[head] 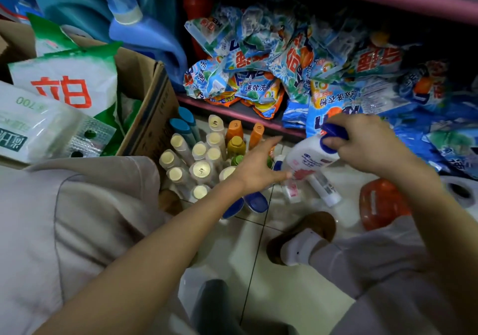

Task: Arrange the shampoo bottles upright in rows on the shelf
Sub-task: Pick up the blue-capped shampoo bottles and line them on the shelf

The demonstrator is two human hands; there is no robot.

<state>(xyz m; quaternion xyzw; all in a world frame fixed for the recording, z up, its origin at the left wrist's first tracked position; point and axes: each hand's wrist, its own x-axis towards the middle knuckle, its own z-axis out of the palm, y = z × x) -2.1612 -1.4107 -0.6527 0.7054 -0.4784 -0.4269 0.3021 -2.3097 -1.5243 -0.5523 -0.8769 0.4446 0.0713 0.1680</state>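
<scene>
My right hand (367, 143) grips a white shampoo bottle (309, 157) by its blue cap, tilted above the floor. My left hand (256, 169) hovers open, fingers spread, over a cluster of upright bottles (201, 169) with cream caps standing on the tiled floor. Orange bottles (234, 130) and blue-capped bottles (185, 125) stand at the back of the cluster, close to the pink shelf edge (232, 114). Two blue-capped bottles (256, 201) stand below my left wrist. A white bottle (324, 188) and a small tube lie flat on the tiles.
Detergent bags (297, 76) fill the low shelf. A cardboard box (150, 107) with white and green packs stands at the left. An orange pack (380, 202) and a tape roll (460, 191) lie at the right. My foot in a brown slipper (305, 236) rests on the floor.
</scene>
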